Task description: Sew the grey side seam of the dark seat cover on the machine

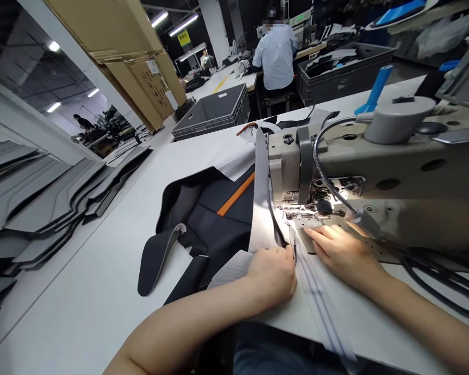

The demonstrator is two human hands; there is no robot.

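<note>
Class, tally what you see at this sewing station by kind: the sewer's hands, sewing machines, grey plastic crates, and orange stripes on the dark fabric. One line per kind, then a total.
Hands, left hand and right hand, both on the fabric: 2
Sewing machine: 1
Grey plastic crates, near crate and far crate: 2
Orange stripe on the dark fabric: 1
Total: 6

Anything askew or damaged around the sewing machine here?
Nothing stands out. Left hand grips the folded fabric edge, right hand lies flat on the white strip by the sewing machine. Grey stacks at left are fanned, not fallen.
</note>
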